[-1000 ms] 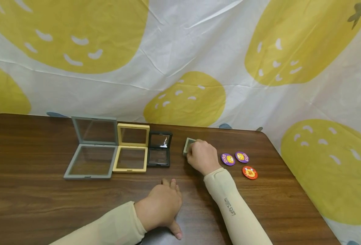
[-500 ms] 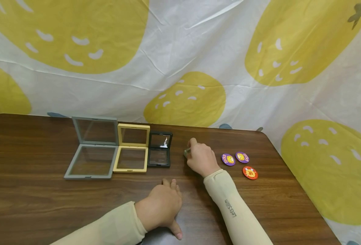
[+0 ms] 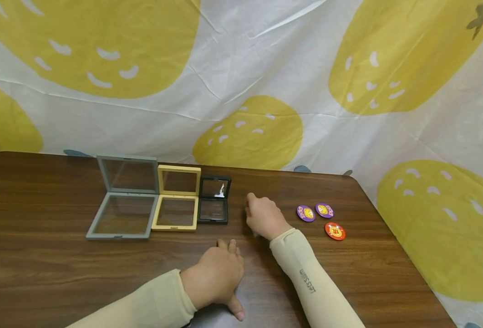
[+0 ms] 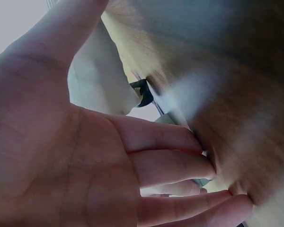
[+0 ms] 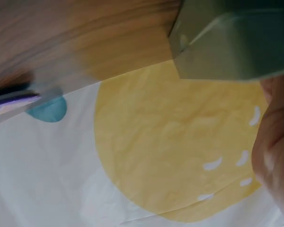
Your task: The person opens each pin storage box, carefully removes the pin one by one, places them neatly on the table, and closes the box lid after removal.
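My right hand (image 3: 266, 217) grips a small green framed case (image 5: 227, 52), seen close up in the right wrist view. In the head view the hand hides nearly all of it. To its left, a small black display frame (image 3: 212, 222), a yellow display frame (image 3: 173, 227) and a large grey-green display frame (image 3: 118, 236) stand in a row, lids raised, with clear panes. My left hand (image 3: 218, 275) rests on the table nearer the camera, its fingers straight and touching the wood.
Right of my right hand lie two purple round badges (image 3: 306, 213) (image 3: 324, 210) and one red round badge (image 3: 335, 231). The brown wooden table (image 3: 40, 273) meets a white cloth (image 3: 233, 54) with yellow fruit prints behind and to the right.
My right hand has closed over the small green case and drawn slightly left, so the case has gone from the head view. My left hand has stayed still.
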`<state>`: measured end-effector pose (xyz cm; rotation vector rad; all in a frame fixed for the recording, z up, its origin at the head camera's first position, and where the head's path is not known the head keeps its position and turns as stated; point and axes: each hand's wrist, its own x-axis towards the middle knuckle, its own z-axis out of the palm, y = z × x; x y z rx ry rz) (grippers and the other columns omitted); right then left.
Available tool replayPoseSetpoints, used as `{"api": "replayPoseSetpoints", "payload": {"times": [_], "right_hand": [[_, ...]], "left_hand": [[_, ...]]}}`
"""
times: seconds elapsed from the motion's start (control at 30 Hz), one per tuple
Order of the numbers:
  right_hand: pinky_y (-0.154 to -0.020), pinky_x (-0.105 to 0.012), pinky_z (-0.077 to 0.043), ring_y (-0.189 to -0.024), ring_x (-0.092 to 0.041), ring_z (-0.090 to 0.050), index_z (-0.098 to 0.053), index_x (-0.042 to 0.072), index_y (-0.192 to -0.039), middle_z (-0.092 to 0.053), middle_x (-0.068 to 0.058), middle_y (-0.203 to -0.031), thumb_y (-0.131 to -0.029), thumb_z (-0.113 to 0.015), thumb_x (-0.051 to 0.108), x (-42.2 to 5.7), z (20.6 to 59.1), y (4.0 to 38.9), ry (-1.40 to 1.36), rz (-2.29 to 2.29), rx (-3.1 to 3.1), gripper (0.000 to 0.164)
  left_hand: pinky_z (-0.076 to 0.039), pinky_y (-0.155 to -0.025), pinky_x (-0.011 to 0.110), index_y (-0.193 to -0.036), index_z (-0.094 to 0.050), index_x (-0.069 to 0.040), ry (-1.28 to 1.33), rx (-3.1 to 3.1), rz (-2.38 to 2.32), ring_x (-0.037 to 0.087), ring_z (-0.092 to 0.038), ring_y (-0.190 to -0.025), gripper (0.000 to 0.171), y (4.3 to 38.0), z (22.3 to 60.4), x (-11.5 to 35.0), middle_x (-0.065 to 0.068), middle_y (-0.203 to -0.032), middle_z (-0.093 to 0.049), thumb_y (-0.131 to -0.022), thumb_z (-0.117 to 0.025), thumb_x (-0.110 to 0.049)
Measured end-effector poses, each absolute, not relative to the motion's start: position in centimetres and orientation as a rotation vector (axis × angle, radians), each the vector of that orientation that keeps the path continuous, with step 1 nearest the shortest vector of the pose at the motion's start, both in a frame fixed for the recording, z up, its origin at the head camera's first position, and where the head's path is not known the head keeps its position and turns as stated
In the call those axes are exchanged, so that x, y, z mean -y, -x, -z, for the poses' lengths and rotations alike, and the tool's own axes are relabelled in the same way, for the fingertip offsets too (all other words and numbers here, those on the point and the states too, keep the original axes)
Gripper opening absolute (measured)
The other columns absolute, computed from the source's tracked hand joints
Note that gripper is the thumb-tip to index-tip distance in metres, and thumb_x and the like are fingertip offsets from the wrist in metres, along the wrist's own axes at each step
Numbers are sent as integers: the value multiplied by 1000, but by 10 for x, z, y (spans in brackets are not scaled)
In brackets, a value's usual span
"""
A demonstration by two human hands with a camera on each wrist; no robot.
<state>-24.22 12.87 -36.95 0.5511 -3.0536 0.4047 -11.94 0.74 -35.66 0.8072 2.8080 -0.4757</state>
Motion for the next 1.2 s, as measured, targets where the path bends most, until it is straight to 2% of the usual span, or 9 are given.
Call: {"api": "replayPoseSetpoints", "payload": {"times": [0.47, 0.7, 0.93, 1.07, 1.2], "right_hand": [[-57, -42, -51, -66, -29, -65, -55, 5, -92, -66, -12, -74, -86, -56, 4, -107, 370, 220, -640, -403, 3002, 7], [-56, -42, -50, -64, -28, -64, -50, 6, -97, -66, -16, -74, -83, -57, 1, -101, 368, 212, -641, -411, 3028, 16], [-58, -40, -50, -63, -23, -63, -50, 8, -96, -67, -12, -74, -85, -56, 1, -99, 368, 209, -646, -422, 3009, 14], [-61, -41, -51, -65, -24, -65, -52, 7, -94, -67, -12, -74, -87, -56, 3, -100, 370, 209, -660, -426, 2980, 9], [-59, -37, -51, -66, -24, -65, -54, 6, -96, -67, -12, -74, -91, -54, 7, -100, 370, 210, -649, -475, 2980, 5]], "left_hand": [[-52, -91, 35, -135, -52, -9, -801, -2817, 461, 35, -49, -127, 116, 119, 356, -8, 14, -143, -49, -50, -60, -87], [-53, -87, 34, -133, -54, -9, -801, -2843, 449, 35, -52, -120, 115, 119, 358, -8, 15, -141, -50, -47, -62, -87], [-53, -87, 33, -129, -55, -7, -831, -2858, 425, 35, -54, -117, 115, 120, 357, -7, 16, -138, -53, -47, -63, -86], [-54, -83, 34, -129, -50, -4, -811, -2881, 334, 36, -55, -117, 118, 119, 358, -6, 18, -138, -52, -44, -67, -84], [-56, -78, 35, -130, -42, -4, -811, -2903, 282, 38, -54, -119, 120, 118, 358, -4, 19, -138, -52, -43, -68, -83]]}}
